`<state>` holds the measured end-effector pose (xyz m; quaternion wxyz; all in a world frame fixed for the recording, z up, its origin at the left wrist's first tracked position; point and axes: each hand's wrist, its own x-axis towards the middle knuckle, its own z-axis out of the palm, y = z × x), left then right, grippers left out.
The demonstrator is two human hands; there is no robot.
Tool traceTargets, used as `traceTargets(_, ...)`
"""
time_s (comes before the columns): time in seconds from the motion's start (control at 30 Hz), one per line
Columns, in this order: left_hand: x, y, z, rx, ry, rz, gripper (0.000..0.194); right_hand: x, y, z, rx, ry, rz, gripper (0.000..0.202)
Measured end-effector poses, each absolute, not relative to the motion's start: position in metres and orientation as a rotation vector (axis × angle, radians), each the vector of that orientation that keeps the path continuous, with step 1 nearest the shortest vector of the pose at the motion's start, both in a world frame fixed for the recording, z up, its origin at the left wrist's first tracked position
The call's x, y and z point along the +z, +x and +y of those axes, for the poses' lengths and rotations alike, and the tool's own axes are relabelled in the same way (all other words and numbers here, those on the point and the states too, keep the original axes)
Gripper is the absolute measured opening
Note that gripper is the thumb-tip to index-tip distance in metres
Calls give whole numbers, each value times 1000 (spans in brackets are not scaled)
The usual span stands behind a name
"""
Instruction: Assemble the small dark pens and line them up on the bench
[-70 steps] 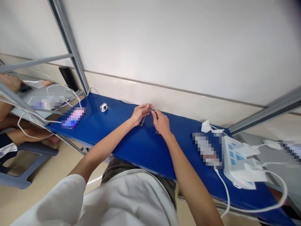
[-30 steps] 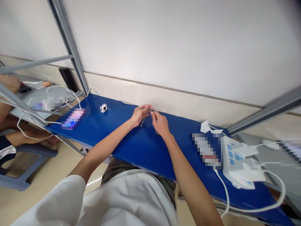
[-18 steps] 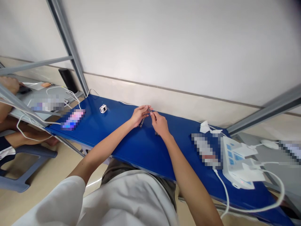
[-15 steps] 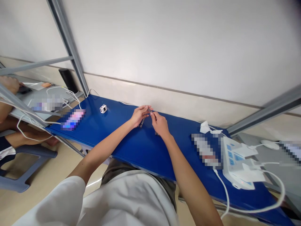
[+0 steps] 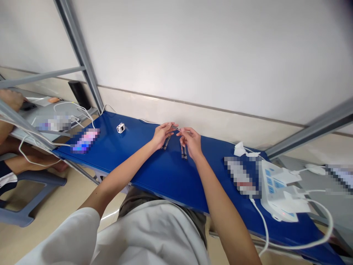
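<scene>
A slim dark pen (image 5: pixel 177 128) spans the gap between my two hands, above the back part of the blue table (image 5: pixel 157 173). My left hand (image 5: pixel 162 135) pinches one end of it, and my right hand (image 5: pixel 193 142) has its fingertips closed on the other end. Below and beside my right hand lie two slim dark pens (image 5: pixel 184 152) side by side, their upper parts hidden by the fingers. More slim pen-like pieces (image 5: pixel 166 142) rest next to my left hand, partly covered by it; their number I cannot tell.
A small white device (image 5: pixel 121 127) and a lit phone (image 5: pixel 85 140) are on the table's left. A blurred-out phone (image 5: pixel 242 176), crumpled tissue (image 5: pixel 240 149) and white power strip (image 5: pixel 275 191) with cables occupy the right. Another person's hand (image 5: pixel 11 99) is at far left.
My right hand has shifted slightly right and turned, its fingers opening out along the pen. The pens lying under it now show more. My left hand has barely moved.
</scene>
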<state>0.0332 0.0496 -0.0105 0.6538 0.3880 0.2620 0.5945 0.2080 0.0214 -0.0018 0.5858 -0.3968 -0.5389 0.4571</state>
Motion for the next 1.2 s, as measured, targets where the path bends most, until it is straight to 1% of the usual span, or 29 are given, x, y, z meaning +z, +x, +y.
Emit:
traceTargets(0.1,-11,34,49,1374,875,655,42,1,213,26,1109,-852,-1073,44)
traceTargets(0.3,-15,40,46,1319,1088,711,50,-3,223,36,1019,-812,-920,41)
traceTargets(0.43,-17,45,43,1308,1220,724,43,-5,231,41,1055,-788,-929,44)
traceTargets(0.6,-19,47,42,1299,1265,749,34,-9,235,45,1083,-757,-940,41)
traceTargets(0.77,-21,47,44,1305,1277,750,33,-14,236,48,1089,-775,-928,42)
traceTargets(0.9,-21,44,43,1301,1386,788,39,-15,234,47,1074,-775,-861,47)
traceTargets(1.03,-18,39,41,1299,1612,921,51,-12,229,44,1054,-800,-857,48)
traceTargets(1.2,-18,39,44,1325,1448,972,70,-5,222,39,1065,-771,-938,49)
